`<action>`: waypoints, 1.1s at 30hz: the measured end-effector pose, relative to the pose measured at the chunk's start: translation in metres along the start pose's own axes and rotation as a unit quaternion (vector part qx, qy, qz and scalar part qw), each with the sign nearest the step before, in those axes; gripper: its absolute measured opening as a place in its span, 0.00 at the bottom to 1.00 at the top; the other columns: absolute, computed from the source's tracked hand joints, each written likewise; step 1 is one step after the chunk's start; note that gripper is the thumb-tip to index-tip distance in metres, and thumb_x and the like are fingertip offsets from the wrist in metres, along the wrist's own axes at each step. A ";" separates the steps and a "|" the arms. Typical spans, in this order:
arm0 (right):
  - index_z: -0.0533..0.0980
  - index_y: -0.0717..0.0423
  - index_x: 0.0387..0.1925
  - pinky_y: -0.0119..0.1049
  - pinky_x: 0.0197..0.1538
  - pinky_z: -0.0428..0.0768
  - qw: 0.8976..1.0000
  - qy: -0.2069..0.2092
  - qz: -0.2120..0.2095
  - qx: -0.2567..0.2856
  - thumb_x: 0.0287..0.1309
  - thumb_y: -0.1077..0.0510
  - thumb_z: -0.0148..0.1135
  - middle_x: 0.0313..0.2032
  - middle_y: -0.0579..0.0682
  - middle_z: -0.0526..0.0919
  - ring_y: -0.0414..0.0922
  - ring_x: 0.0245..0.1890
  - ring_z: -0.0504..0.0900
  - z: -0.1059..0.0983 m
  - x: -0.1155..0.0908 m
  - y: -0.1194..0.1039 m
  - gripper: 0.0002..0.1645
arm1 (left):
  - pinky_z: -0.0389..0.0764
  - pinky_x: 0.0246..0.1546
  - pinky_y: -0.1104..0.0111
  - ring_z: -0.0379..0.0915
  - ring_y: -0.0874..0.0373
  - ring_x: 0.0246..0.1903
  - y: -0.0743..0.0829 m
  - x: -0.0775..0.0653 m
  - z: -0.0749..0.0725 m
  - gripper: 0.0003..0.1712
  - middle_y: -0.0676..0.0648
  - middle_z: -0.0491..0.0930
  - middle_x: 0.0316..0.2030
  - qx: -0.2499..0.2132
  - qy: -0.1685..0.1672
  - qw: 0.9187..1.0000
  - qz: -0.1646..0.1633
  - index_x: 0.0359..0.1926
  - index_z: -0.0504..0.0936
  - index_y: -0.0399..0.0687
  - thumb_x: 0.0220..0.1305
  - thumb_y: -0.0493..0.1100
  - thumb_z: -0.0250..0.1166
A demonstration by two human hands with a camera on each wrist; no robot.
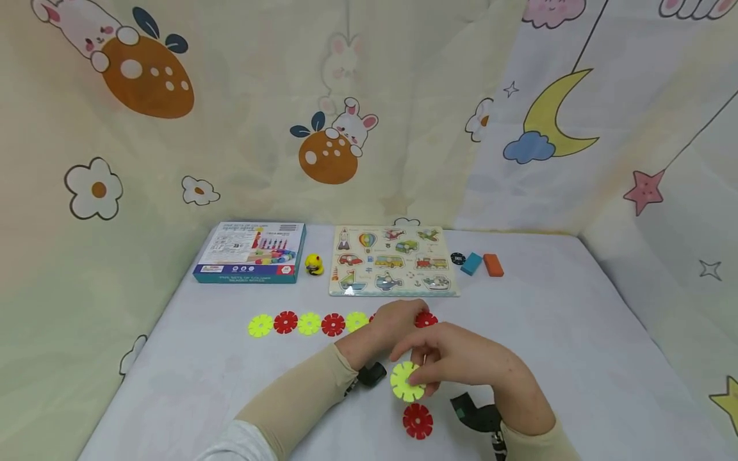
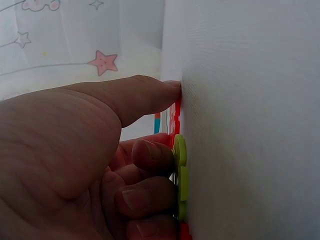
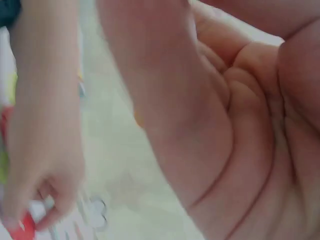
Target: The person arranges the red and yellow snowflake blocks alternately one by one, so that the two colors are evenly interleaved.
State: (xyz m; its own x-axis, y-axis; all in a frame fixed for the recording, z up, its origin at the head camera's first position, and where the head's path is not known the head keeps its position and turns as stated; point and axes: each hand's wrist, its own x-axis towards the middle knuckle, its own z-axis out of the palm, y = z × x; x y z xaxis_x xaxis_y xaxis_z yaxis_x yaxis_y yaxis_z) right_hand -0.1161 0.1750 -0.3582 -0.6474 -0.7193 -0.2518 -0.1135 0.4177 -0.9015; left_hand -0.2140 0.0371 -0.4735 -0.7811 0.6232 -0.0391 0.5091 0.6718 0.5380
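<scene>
A row of notched plastic snowflake discs, yellow-green [image 1: 261,325] alternating with red [image 1: 285,322], runs across the white table. My left hand [image 1: 387,326] reaches over its right part and hides some discs. Its thumb and index finger grip the red disc [image 1: 426,319] at the row's right end. In the left wrist view, the curled other fingers lie against a yellow-green disc [image 2: 181,180]. Nearer to me, my right hand [image 1: 467,355] pinches another yellow-green disc [image 1: 406,382] between thumb and fingers. Just below it, a loose red disc [image 1: 418,420] lies on the table.
Along the back stand a boxed set [image 1: 250,253], a yellow toy duck [image 1: 314,264] and a vehicle picture puzzle board [image 1: 393,261]. To the board's right are a black round chip [image 1: 458,258], a blue block [image 1: 471,264] and an orange block [image 1: 493,265]. Patterned cloth walls [image 1: 242,128] enclose the table.
</scene>
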 end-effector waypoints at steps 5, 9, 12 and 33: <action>0.77 0.48 0.54 0.40 0.39 0.80 0.997 0.073 0.020 0.009 0.54 0.58 0.67 0.37 0.53 0.81 0.51 0.34 0.82 -0.032 -0.017 0.012 0.24 | 0.71 0.29 0.73 0.69 0.64 0.29 0.002 0.003 -0.001 0.18 0.60 0.76 0.30 0.008 0.000 1.000 -0.003 0.46 0.78 0.55 0.57 0.55 0.66; 0.75 0.52 0.57 0.40 0.39 0.80 0.987 0.150 0.052 0.003 0.52 0.57 0.69 0.39 0.55 0.79 0.51 0.37 0.80 -0.056 -0.026 0.035 0.28 | 0.70 0.29 0.73 0.69 0.64 0.29 0.003 0.003 -0.001 0.20 0.60 0.76 0.31 0.018 0.002 1.000 -0.003 0.46 0.78 0.55 0.55 0.55 0.68; 0.74 0.55 0.58 0.42 0.41 0.80 0.979 0.187 0.078 0.011 0.53 0.57 0.68 0.40 0.57 0.78 0.51 0.39 0.79 -0.071 -0.028 0.057 0.29 | 0.70 0.31 0.74 0.68 0.65 0.31 0.004 0.002 -0.001 0.24 0.59 0.76 0.34 0.021 -0.002 1.000 -0.007 0.50 0.77 0.54 0.54 0.54 0.69; 0.76 0.53 0.52 0.36 0.33 0.73 0.938 0.262 0.212 -0.081 0.48 0.52 0.72 0.32 0.52 0.73 0.47 0.34 0.72 -0.074 0.004 0.131 0.28 | 0.70 0.32 0.73 0.68 0.65 0.33 0.002 0.003 0.002 0.25 0.59 0.77 0.37 0.022 -0.010 1.000 -0.016 0.55 0.76 0.55 0.56 0.55 0.67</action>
State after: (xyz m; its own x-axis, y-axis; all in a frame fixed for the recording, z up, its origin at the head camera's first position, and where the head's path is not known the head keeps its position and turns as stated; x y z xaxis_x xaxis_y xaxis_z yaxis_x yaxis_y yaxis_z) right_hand -0.1892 0.2676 -0.4516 -0.9368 -0.1165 -0.3298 0.1522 0.7132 -0.6842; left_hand -0.2138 0.0413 -0.4743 -0.7897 0.6092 -0.0730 0.4999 0.7078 0.4991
